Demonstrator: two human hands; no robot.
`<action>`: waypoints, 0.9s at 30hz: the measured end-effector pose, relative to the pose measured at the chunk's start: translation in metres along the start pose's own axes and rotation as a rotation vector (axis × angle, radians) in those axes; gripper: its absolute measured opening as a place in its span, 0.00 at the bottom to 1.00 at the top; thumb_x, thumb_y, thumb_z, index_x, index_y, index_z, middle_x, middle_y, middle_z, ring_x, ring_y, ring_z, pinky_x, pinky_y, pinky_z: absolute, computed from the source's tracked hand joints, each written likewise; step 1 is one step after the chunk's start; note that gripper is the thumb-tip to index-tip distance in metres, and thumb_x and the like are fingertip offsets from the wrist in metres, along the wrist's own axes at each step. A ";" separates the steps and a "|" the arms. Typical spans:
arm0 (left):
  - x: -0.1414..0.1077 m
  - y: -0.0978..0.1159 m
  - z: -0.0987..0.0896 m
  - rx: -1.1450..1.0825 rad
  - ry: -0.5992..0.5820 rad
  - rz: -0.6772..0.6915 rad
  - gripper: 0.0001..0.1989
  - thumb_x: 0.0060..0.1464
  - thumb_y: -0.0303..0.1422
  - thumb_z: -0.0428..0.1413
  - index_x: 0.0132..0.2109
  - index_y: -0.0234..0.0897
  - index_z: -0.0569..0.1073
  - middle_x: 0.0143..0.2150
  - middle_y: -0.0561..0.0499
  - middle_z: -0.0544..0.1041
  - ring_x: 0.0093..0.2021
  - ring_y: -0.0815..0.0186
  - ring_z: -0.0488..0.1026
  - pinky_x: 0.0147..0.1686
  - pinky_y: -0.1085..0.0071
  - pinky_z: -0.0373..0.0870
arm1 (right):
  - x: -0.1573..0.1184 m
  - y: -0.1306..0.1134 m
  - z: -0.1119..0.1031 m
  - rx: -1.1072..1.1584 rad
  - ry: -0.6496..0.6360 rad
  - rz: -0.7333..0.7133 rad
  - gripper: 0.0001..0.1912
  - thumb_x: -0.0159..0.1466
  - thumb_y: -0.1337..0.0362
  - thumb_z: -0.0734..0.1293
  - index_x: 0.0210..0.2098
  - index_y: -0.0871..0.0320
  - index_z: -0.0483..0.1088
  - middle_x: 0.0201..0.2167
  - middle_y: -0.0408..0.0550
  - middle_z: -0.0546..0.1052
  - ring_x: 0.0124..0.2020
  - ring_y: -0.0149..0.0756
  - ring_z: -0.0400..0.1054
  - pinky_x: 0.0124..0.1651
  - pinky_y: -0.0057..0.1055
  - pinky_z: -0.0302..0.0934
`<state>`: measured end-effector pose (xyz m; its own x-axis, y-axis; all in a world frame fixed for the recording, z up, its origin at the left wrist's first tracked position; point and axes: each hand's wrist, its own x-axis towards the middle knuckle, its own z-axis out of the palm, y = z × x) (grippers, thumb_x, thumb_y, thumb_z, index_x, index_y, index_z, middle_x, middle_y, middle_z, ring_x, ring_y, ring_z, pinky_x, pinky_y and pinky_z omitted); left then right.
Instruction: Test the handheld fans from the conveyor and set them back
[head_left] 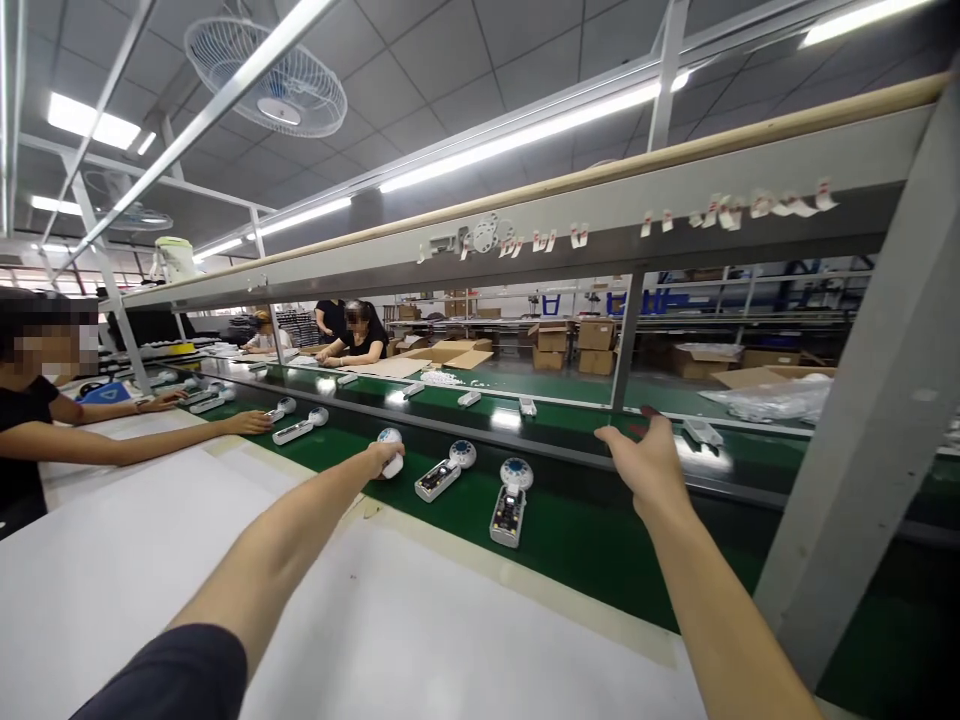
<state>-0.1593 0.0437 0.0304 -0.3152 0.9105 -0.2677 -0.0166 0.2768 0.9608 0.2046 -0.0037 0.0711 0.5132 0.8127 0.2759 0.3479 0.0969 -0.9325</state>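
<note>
My left hand (385,457) is closed round a white device with a round blue-and-white head (389,436), at the near edge of the green belt (585,520). Just right of it lies an opened device (438,478) with its inner parts showing. Another opened device (508,512) lies further right, its round head toward the back. My right hand (645,450) is raised over the dark rail behind the belt, thumb and fingers apart, holding nothing. A white shell piece (702,433) lies beyond it on the far belt.
A person's hand (251,422) reaches onto the belt at left, near more devices (294,431). A slanted grey post (862,380) stands at right. An overhead shelf (420,245) spans the belt. White table (450,620) in front.
</note>
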 end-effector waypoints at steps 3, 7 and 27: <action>-0.014 0.011 0.002 -0.127 -0.088 -0.004 0.18 0.65 0.40 0.57 0.56 0.33 0.72 0.50 0.45 0.75 0.44 0.64 0.76 0.42 0.63 0.78 | -0.004 -0.009 -0.001 0.053 -0.007 -0.027 0.40 0.58 0.52 0.67 0.68 0.54 0.58 0.61 0.60 0.71 0.56 0.58 0.71 0.49 0.45 0.70; -0.051 0.034 0.021 -0.326 -0.348 0.102 0.18 0.68 0.45 0.50 0.51 0.34 0.70 0.37 0.51 0.73 0.27 0.73 0.67 0.23 0.77 0.64 | -0.014 -0.023 -0.002 0.085 -0.069 -0.055 0.37 0.57 0.56 0.68 0.65 0.55 0.62 0.58 0.59 0.73 0.56 0.56 0.71 0.52 0.45 0.69; -0.199 0.021 0.092 -0.451 -1.018 0.374 0.39 0.57 0.30 0.59 0.68 0.52 0.47 0.54 0.46 0.75 0.33 0.64 0.79 0.27 0.70 0.77 | -0.106 -0.086 0.003 0.529 -0.401 -0.306 0.38 0.67 0.50 0.69 0.71 0.49 0.54 0.53 0.50 0.79 0.54 0.45 0.74 0.58 0.42 0.68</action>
<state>-0.0094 -0.1036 0.0972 0.5293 0.7942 0.2984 -0.4824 -0.0076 0.8759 0.1178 -0.0960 0.1209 0.0917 0.8430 0.5300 -0.0483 0.5354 -0.8432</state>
